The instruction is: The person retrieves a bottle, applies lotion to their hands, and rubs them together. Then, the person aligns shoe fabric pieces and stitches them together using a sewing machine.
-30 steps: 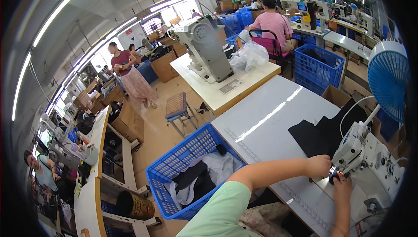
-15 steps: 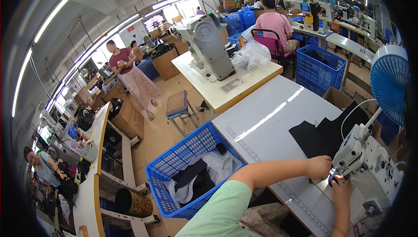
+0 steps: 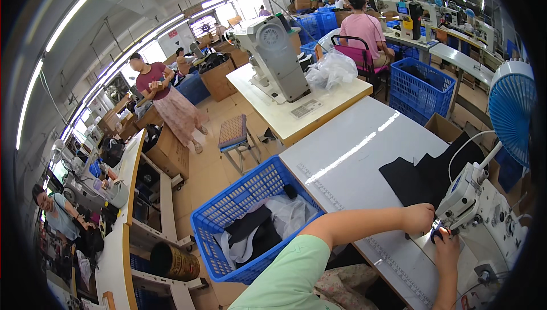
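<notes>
head view: at a white sewing machine (image 3: 476, 204), the left hand (image 3: 419, 218) presses black fabric (image 3: 424, 176) on the grey surface (image 3: 353, 156); the right hand (image 3: 446, 240) pinches it under the needle. blue basket (image 3: 250, 219) alongside.

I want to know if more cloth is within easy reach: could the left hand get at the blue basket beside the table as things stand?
Probably yes. The left hand rests on the table by the black fabric, and the blue basket stands open-topped against the table's left edge, below that arm, with nothing over it.
</notes>
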`<state>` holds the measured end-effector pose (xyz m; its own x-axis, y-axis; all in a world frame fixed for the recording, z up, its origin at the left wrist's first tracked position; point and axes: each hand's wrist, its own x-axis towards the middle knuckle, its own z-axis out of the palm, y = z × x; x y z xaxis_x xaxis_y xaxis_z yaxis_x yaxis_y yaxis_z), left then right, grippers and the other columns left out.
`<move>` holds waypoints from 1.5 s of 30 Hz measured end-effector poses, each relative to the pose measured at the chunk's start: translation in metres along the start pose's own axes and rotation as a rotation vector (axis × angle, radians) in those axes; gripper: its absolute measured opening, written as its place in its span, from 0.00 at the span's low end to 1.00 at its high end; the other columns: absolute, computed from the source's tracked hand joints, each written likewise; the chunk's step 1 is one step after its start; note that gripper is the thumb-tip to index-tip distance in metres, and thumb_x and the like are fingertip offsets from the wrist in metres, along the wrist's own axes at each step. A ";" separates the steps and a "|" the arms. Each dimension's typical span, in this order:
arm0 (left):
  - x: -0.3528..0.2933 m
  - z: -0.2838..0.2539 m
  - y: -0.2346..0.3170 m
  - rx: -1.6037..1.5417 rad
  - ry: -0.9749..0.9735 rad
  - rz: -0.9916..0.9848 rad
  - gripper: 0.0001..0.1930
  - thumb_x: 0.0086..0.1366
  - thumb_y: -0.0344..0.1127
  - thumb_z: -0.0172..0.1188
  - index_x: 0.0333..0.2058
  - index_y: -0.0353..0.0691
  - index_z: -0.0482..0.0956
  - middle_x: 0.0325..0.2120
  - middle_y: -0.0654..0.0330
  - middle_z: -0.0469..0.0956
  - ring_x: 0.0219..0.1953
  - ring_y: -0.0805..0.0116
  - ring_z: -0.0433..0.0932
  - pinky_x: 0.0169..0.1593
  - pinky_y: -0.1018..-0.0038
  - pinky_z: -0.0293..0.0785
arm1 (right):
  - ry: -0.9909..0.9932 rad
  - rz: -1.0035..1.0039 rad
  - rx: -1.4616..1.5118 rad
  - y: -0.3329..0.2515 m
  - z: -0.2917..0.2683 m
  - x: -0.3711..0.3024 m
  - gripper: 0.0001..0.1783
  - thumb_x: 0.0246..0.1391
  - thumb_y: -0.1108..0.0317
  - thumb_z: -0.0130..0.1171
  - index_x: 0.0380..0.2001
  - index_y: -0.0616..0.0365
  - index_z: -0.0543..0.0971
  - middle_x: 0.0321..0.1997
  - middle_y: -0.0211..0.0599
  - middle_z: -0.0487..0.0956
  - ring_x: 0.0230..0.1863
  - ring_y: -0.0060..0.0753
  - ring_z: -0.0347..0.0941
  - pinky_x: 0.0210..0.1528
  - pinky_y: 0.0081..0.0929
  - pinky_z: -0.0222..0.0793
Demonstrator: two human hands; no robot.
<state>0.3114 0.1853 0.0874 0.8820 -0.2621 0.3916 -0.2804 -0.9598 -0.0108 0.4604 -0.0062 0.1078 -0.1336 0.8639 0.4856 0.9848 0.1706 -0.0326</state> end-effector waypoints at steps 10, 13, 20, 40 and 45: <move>0.002 -0.016 0.007 0.051 -0.019 -0.025 0.06 0.44 0.39 0.60 0.19 0.47 0.83 0.24 0.63 0.81 0.39 0.61 0.78 0.54 0.63 0.68 | -0.021 -0.043 0.034 0.000 -0.003 -0.001 0.12 0.47 0.73 0.57 0.37 0.56 0.82 0.49 0.39 0.77 0.49 0.53 0.72 0.53 0.49 0.67; 0.001 -0.028 0.012 0.191 -0.203 -0.065 0.07 0.47 0.36 0.59 0.23 0.43 0.83 0.28 0.61 0.81 0.39 0.62 0.79 0.53 0.64 0.69 | -0.123 0.032 -0.028 0.004 0.000 -0.005 0.14 0.50 0.69 0.55 0.41 0.48 0.83 0.54 0.34 0.78 0.49 0.45 0.74 0.52 0.46 0.68; 0.004 -0.061 0.018 -0.006 -0.250 -0.056 0.10 0.48 0.32 0.61 0.31 0.52 0.85 0.33 0.73 0.81 0.45 0.70 0.76 0.54 0.68 0.66 | -0.067 -0.004 -0.038 0.000 -0.011 -0.009 0.14 0.49 0.68 0.56 0.41 0.50 0.81 0.43 0.33 0.79 0.52 0.38 0.74 0.54 0.34 0.73; 0.010 -0.059 0.031 0.160 -0.200 -0.024 0.07 0.48 0.31 0.60 0.29 0.45 0.82 0.25 0.69 0.75 0.39 0.68 0.75 0.50 0.70 0.68 | -0.044 0.102 -0.036 -0.015 -0.018 0.001 0.10 0.49 0.69 0.57 0.36 0.55 0.82 0.44 0.32 0.77 0.53 0.36 0.72 0.56 0.30 0.72; 0.012 -0.058 0.035 0.187 -0.162 -0.035 0.06 0.49 0.31 0.59 0.28 0.46 0.81 0.25 0.68 0.75 0.38 0.68 0.75 0.48 0.70 0.69 | -0.070 0.116 -0.089 -0.015 -0.011 0.001 0.13 0.53 0.66 0.56 0.43 0.47 0.82 0.39 0.31 0.77 0.51 0.38 0.73 0.53 0.34 0.72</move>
<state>0.2905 0.1546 0.1449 0.9436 -0.2261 0.2419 -0.1865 -0.9665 -0.1761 0.4463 -0.0127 0.1185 -0.0226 0.9070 0.4206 0.9996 0.0276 -0.0058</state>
